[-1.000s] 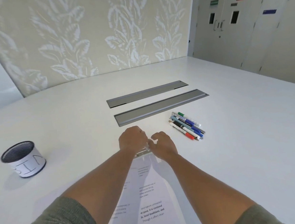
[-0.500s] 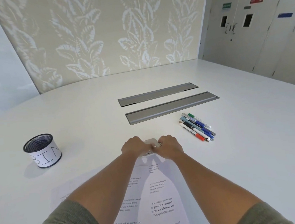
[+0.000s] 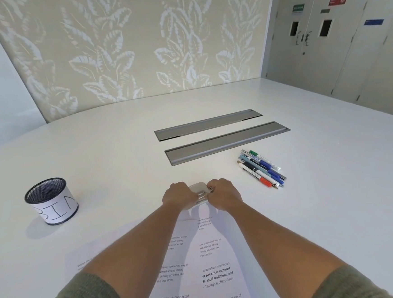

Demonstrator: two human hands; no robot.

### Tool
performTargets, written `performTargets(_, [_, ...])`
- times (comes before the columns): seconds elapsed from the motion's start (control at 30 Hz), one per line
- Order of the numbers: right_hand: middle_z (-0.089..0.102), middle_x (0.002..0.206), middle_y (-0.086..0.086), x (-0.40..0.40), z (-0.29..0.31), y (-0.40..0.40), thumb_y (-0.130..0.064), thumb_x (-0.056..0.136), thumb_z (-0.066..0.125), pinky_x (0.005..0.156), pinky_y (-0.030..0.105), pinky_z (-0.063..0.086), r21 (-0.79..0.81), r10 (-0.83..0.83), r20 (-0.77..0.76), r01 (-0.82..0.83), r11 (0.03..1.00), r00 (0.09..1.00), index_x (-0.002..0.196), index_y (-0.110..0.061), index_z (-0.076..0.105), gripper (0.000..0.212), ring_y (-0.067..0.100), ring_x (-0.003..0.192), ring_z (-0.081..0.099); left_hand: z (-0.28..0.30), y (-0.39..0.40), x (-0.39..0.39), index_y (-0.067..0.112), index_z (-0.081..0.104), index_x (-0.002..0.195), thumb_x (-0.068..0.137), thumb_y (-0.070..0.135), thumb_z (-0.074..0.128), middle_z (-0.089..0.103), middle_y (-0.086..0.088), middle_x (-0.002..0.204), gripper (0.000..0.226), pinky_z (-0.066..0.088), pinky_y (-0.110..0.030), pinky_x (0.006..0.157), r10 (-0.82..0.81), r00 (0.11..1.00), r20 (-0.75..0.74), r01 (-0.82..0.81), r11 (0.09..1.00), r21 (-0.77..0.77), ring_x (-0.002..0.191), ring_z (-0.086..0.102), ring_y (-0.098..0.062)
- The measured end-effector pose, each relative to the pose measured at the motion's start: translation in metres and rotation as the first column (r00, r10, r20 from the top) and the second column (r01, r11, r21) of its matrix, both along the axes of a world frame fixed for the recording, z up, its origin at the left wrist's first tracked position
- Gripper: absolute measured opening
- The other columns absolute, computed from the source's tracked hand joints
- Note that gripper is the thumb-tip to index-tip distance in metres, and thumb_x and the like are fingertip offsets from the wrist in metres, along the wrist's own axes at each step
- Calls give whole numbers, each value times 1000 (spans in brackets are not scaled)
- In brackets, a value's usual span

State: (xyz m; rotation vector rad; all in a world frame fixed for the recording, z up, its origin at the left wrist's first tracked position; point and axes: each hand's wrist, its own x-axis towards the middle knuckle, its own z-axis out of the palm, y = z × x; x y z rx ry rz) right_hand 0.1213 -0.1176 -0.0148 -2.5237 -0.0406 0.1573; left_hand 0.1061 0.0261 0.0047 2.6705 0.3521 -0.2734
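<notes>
Both my arms reach forward over printed paper sheets (image 3: pixel 214 272) that lie on the white table (image 3: pixel 335 196). At the far end of the sheets sits a small white device (image 3: pixel 200 189) with metal parts; it looks like a stapler, though I cannot be sure. My left hand (image 3: pixel 177 195) grips its left side with curled fingers. My right hand (image 3: pixel 225 194) curls round its right side, the fingers at a metal bit. Most of the device is hidden between the two fists.
A black mesh cup (image 3: pixel 51 200) labelled BIN stands at the left. Several pens and markers (image 3: pixel 261 169) lie in a bunch at the right. Two grey cable flaps (image 3: pixel 226 142) are set into the table beyond my hands. A second sheet edge (image 3: pixel 82 263) peeks out on the left.
My hands have drawn closer together around the white device, and my right hand's fingers have curled onto it. The view has shifted, so the bin cup sits further in.
</notes>
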Motion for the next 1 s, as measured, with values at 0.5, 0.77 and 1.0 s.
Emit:
performTargets(0.5, [58, 114, 3, 16, 8, 39, -23, 86, 57, 73, 27, 44, 143, 0, 81, -12, 990, 997, 116, -23, 64, 31, 22, 97, 60, 16, 32, 15, 11, 62, 103, 85, 17, 55, 60, -4, 93, 20, 43, -28, 66, 46, 995, 86, -48, 999, 26, 83, 58, -26])
performTargets(0.77, [57, 110, 4, 34, 16, 69, -21, 85, 57, 63, 25, 44, 215, -11, 132, -18, 976, 991, 112, -20, 65, 28, 20, 86, 58, 21, 57, 34, 9, 64, 106, 81, 16, 55, 66, -10, 106, 27, 41, -29, 63, 124, 976, 176, -115, 991, -62, 88, 63, -30])
performTargets(1.0, [64, 105, 3, 59, 24, 91, -18, 82, 56, 62, 24, 42, 297, -39, 146, -6, 955, 989, 110, -19, 68, 30, 20, 83, 60, 15, 79, 51, 16, 65, 123, 86, 25, 64, 63, -7, 122, 37, 42, -26, 78, 293, 894, 339, -206, 940, -270, 106, 64, -26])
